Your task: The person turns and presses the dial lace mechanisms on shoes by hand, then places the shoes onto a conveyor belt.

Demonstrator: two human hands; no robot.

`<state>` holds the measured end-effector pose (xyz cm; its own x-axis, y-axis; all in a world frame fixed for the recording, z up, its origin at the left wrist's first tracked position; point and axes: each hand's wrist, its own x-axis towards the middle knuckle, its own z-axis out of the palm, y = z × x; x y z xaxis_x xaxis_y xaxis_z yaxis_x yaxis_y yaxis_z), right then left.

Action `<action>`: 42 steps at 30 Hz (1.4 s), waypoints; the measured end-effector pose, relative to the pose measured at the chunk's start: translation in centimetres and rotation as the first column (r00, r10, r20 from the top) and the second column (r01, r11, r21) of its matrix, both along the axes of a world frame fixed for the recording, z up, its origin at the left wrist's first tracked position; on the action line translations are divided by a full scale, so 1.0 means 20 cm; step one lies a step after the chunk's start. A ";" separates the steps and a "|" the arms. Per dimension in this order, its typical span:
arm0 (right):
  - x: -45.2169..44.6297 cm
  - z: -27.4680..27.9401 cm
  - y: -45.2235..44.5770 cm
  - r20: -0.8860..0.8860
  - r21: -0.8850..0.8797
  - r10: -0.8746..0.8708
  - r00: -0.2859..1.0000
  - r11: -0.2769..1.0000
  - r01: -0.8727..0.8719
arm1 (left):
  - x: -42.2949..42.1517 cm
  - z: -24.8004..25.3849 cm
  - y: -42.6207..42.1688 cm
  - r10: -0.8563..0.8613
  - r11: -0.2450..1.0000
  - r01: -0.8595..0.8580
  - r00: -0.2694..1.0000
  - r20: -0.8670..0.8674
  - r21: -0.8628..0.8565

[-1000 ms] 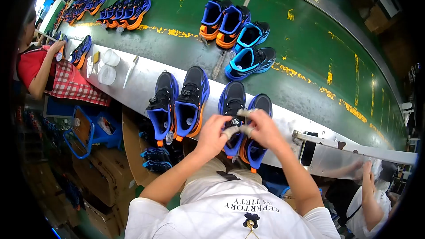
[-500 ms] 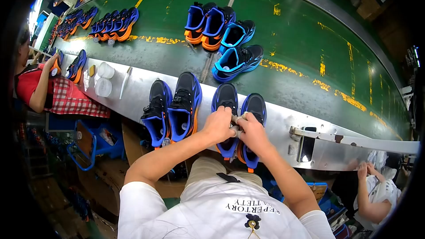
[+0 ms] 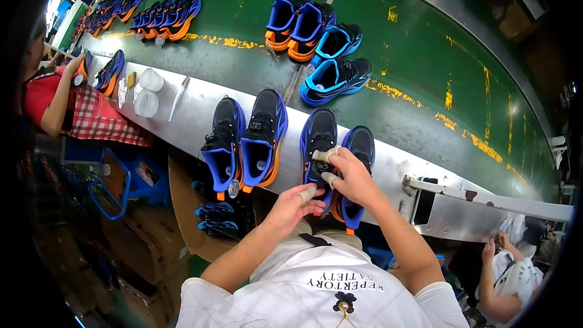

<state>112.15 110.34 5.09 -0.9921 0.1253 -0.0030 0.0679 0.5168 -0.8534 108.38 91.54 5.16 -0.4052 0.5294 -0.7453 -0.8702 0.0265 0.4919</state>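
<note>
A black and blue sneaker (image 3: 319,127) lies toe-forward on the metal ledge in front of me. My right hand (image 3: 357,177) grips it from the right, thumb and index finger at its lace area, with pale covers on those fingertips. Near the heel, on the left, is my left hand (image 3: 293,208), its fingers stretched out and slightly apart; whether they touch the shoe I cannot tell. Partly under my right hand lies a second sneaker (image 3: 361,143) with an orange heel tab. To the left stand two more sneakers, one (image 3: 226,127) beside the other (image 3: 266,127).
Four-sided white bracket arm (image 3: 486,199) juts over the ledge at right. Several sneakers (image 3: 303,30) stand on the green belt (image 3: 237,6). White tubs (image 3: 146,104) and a brush (image 3: 178,99) lie left, near a co-worker in checked cloth (image 3: 106,118). Another person (image 3: 510,273) is at right.
My left hand has come off the laces and moved back and left toward the heel. My right hand stays at the lace area. The view has shifted slightly.
</note>
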 end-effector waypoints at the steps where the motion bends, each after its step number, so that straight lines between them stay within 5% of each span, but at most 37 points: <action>1: -0.01 0.03 0.01 0.043 -0.056 0.002 0.999 0.998 0.001 | 0.01 0.01 0.01 0.015 1.000 -0.015 1.000 0.021 0.024; 6: 0.00 -0.01 0.03 0.047 -0.102 -0.028 0.999 0.994 0.033 | 0.04 -0.03 0.05 0.093 0.989 -0.097 0.995 0.037 0.108; 10: -0.04 -0.07 0.05 0.005 0.069 0.023 1.000 0.997 -0.023 | 0.04 -0.10 0.07 0.126 0.972 -0.128 0.992 0.022 0.196; 14: 0.00 -0.07 0.08 0.033 0.054 0.034 0.999 0.998 -0.036 | 0.01 -0.10 0.06 0.062 0.988 -0.065 0.998 0.024 0.140; 15: 0.00 -0.08 0.09 0.013 0.023 0.052 0.999 0.998 -0.053 | 0.03 -0.07 0.08 -0.053 0.999 0.053 0.989 -0.140 -0.003; 16: 0.00 -0.07 0.12 0.040 -0.074 -0.010 0.999 0.997 0.013 | 0.04 -0.03 0.09 -0.345 0.933 0.266 0.856 -0.385 -0.244; 17: -0.01 -0.03 0.16 0.070 -0.164 -0.065 0.995 0.983 0.076 | 0.07 -0.02 0.09 -0.498 0.864 0.355 0.493 -0.713 -0.358; 18: -0.01 -0.01 0.21 0.109 -0.253 -0.116 0.987 0.957 0.140 | 0.11 -0.01 0.09 -0.540 0.784 0.364 0.002 -0.841 -0.503; 19: -0.06 0.01 0.26 0.080 -0.098 -0.180 0.980 0.977 0.187 | 0.17 0.02 0.10 -0.579 0.733 0.336 -0.148 -0.802 -0.592; 20: -0.10 0.06 0.31 0.138 -0.122 -0.238 0.961 0.959 0.255 | 0.23 0.04 0.12 -0.605 0.681 0.289 -0.296 -0.739 -0.673; 22: -0.26 0.12 0.35 -0.027 0.008 -0.220 0.975 0.975 0.221 | 0.28 0.03 0.18 -0.655 0.566 0.200 -0.480 -0.583 -0.800; 24: -0.45 0.20 0.30 0.133 0.075 -0.218 0.967 0.975 0.210 | 0.32 -0.13 0.27 -0.825 0.316 0.215 -0.418 -0.379 -0.924; 26: -0.66 0.13 0.20 0.166 0.229 -0.231 0.959 0.955 0.190 | 0.24 -0.10 0.32 -0.826 0.258 0.345 -0.406 -0.391 -0.903; 30: -0.87 -0.18 0.08 0.172 0.356 -0.328 0.929 0.900 0.251 | 0.06 -0.17 0.24 -0.756 0.376 0.538 -0.293 -0.586 -0.754; 35: -0.86 -0.33 0.35 -0.038 0.386 -0.404 0.914 0.838 0.386 | -0.04 -0.12 0.16 -0.766 0.322 0.523 -0.346 -0.542 -0.789; 42: -0.97 -0.07 0.52 0.170 0.546 -0.274 0.947 0.826 0.141 | -0.13 -0.10 0.23 -0.670 0.415 0.599 -0.307 -0.675 -0.685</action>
